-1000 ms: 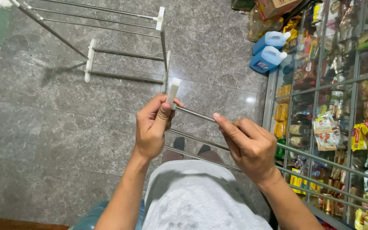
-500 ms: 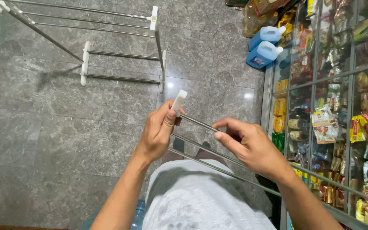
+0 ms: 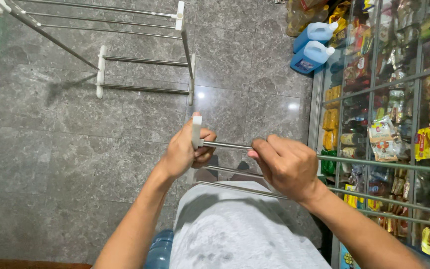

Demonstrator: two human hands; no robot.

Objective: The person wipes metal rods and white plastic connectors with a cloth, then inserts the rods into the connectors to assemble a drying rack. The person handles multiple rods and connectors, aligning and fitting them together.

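Observation:
My left hand (image 3: pixel 185 148) grips a white plastic end bracket (image 3: pixel 196 131) of a metal drying rack. A thin steel rod (image 3: pixel 227 145) runs from that bracket to the right, and my right hand (image 3: pixel 285 164) is closed around it. Two more parallel rods (image 3: pixel 235 172) of the same rack section pass below my hands, above my grey shirt. The rod's far right end continues past my right wrist in front of the shelves.
The rest of the rack frame (image 3: pixel 145 60) with white joints stands on the grey stone floor ahead. Two blue jugs (image 3: pixel 312 50) sit by glass-fronted shelves (image 3: pixel 399 99) full of packaged goods on the right. A blue water bottle (image 3: pixel 160 249) is near my legs.
The white bracket has turned more upright in my left hand. My right hand has slid along the rod and closed its fingers over it. The view has tilted slightly.

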